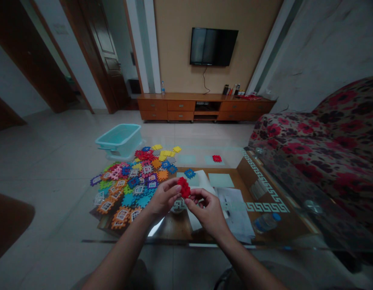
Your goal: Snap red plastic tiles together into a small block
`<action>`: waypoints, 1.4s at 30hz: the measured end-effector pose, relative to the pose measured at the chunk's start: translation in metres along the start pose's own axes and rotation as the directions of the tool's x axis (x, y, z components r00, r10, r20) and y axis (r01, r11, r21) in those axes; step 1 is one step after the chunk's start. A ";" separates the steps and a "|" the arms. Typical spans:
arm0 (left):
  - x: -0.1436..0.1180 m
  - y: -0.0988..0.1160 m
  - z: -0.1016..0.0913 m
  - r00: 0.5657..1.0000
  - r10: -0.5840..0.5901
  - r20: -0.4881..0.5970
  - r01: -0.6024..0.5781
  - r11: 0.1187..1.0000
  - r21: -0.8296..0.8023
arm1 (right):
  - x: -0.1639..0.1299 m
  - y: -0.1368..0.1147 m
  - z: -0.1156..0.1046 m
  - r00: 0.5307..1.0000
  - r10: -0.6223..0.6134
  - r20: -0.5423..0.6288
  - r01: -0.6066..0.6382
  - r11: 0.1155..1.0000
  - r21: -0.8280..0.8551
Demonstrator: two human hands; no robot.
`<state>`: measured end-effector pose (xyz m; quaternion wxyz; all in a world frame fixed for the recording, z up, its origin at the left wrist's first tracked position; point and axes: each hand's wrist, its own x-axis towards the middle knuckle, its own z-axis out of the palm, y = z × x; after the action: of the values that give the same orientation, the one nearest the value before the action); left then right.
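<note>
Between the left hand (163,198) and right hand (208,209) sits a red piece (184,187) of matt moulded plastic. Left of the hands, the tiles (130,183) look the same plastic, some with white lattice insets. Under the hands the table (204,155) is glossy clear glass over brown wood. Just right of them lie matt papers (234,209); further right a clear plastic bottle (266,221) and a floral cloth sofa (325,141). Beyond the tiles stands a smooth plastic tub (120,139).

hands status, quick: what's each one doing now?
Left hand: closed on the red puzzle piece.
Right hand: fingers pinch the same red puzzle piece.
</note>
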<state>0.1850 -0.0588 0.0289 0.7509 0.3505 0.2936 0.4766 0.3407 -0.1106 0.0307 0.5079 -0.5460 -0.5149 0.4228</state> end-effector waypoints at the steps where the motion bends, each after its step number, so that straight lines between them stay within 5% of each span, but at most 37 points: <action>1: 0.000 0.000 0.000 1.000 0.004 0.005 -0.004 1.000 0.003 | 0.000 0.000 0.000 1.000 0.002 -0.001 -0.002 1.000 0.000; 32: -0.003 0.004 0.005 1.000 -0.027 -0.002 0.027 0.999 -0.025 | -0.001 -0.001 0.002 0.999 -0.032 -0.014 0.031 0.998 -0.053; 38: -0.004 0.009 0.000 0.997 -0.068 0.020 0.070 0.993 -0.097 | 0.005 -0.012 -0.016 0.980 -0.161 0.121 0.186 0.953 -0.238; 42: -0.010 0.013 -0.005 0.965 -0.240 0.107 0.254 0.957 -0.142 | 0.011 -0.026 -0.037 0.932 -0.303 0.201 0.354 0.879 -0.319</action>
<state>0.1710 -0.0624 0.0380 0.8417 0.2727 0.2636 0.3843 0.3750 -0.1054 0.0622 0.4284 -0.4997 -0.7025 0.2706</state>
